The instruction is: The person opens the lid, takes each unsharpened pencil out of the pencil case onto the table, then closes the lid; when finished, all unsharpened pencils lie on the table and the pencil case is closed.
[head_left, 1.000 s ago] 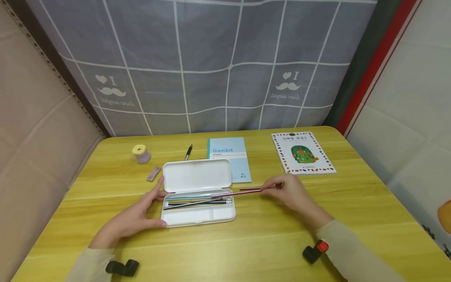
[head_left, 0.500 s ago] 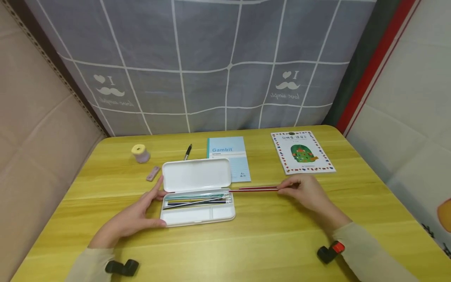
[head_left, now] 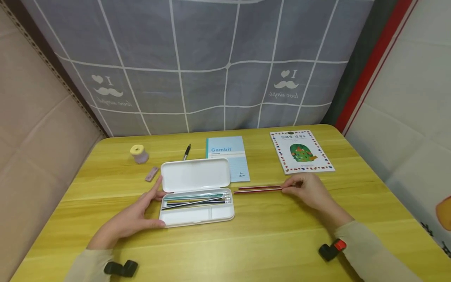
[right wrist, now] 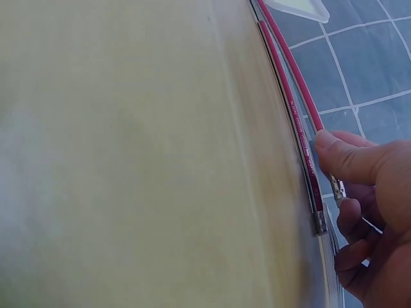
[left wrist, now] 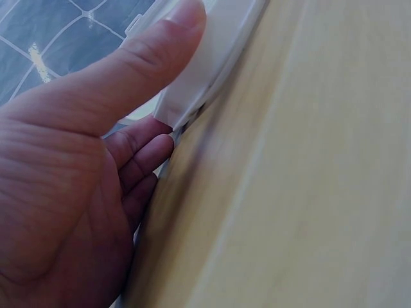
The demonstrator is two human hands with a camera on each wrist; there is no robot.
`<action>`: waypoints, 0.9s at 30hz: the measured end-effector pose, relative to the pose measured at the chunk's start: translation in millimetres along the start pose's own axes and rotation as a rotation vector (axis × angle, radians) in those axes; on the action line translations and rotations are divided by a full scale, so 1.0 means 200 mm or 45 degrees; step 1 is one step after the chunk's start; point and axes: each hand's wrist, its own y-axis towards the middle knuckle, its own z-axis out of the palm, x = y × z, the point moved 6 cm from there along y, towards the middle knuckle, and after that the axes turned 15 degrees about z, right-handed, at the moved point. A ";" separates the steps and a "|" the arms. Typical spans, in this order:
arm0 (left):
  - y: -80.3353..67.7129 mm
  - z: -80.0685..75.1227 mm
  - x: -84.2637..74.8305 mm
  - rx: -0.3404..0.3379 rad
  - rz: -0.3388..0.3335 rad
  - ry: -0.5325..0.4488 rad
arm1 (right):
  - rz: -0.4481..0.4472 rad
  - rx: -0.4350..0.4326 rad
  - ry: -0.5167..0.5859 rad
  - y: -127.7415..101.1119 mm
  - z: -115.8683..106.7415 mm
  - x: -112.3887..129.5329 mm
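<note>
The person's right hand (head_left: 310, 190) sat right of centre in the head view, its thumb and fingers pinching the metal-capped end of a thin red pencil (head_left: 258, 190) that lay on the yellow wooden table (head_left: 267, 235). In the wrist view the thumb pressed on that pencil's end while a second red pencil (right wrist: 295, 125) lay just beside it, parallel and seemingly untouched. Both pencils ran left to right across the frame, their far ends pointing toward the open white plastic pencil case (head_left: 195, 196) at centre, just short of its right edge. The left hand (head_left: 135, 219), lower left, held the case's left end, thumb along the front wall and fingers at the hinge side. The right hand was far nearer the pencils. Behind the case lay a pale blue notebook (head_left: 227, 156).
</note>
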 end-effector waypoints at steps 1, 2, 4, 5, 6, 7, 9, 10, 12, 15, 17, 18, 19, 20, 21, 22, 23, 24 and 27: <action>0.00 0.00 0.00 -0.001 0.007 0.003 | 0.001 -0.004 -0.004 0.00 0.00 0.00; 0.00 0.00 0.00 -0.006 0.012 0.007 | 0.004 -0.010 -0.011 0.00 0.00 -0.01; 0.00 0.00 -0.01 -0.011 0.026 0.014 | 0.007 -0.023 -0.024 0.00 -0.01 -0.02; 0.01 0.00 -0.01 -0.012 0.031 0.013 | 0.007 -0.028 -0.031 0.00 -0.01 -0.02; 0.01 0.00 -0.02 -0.013 0.042 0.012 | 0.008 -0.032 -0.036 0.00 -0.01 -0.02; 0.01 0.00 -0.02 -0.015 0.041 0.008 | 0.009 -0.036 -0.043 0.00 -0.01 -0.02; 0.01 0.00 -0.02 -0.016 0.037 0.006 | 0.014 -0.036 -0.050 0.00 -0.01 -0.03; 0.01 0.00 -0.02 -0.014 0.033 0.006 | 0.017 -0.035 -0.051 0.00 -0.01 -0.03; 0.01 0.00 -0.02 -0.008 0.034 0.006 | 0.022 -0.031 -0.054 0.01 -0.01 -0.04; 0.01 0.00 -0.03 -0.003 0.031 0.008 | 0.025 -0.030 -0.066 0.01 -0.01 -0.04; 0.01 0.00 -0.03 -0.007 0.037 0.001 | 0.023 -0.035 -0.084 0.01 0.00 -0.04; 0.01 0.00 -0.03 -0.008 0.037 0.002 | 0.020 -0.038 -0.094 0.01 0.00 -0.04; 0.01 0.00 -0.03 -0.009 0.036 0.002 | 0.017 -0.043 -0.105 0.01 0.00 -0.04; 0.01 0.00 -0.03 -0.011 0.032 0.000 | 0.013 -0.047 -0.114 0.01 0.00 -0.04; 0.01 0.00 -0.03 -0.010 0.021 0.000 | 0.009 -0.051 -0.122 0.00 0.00 -0.03; 0.01 0.00 -0.02 -0.010 0.014 0.003 | 0.004 -0.055 -0.128 0.00 0.00 -0.03; 0.00 0.00 -0.02 -0.007 0.006 0.007 | -0.001 -0.058 -0.133 0.00 0.00 -0.03; 0.00 0.00 -0.01 -0.005 -0.001 0.010 | -0.006 -0.062 -0.138 0.00 -0.01 -0.03; 0.00 0.00 -0.01 -0.004 -0.011 0.017 | -0.022 -0.067 -0.148 0.00 -0.01 -0.02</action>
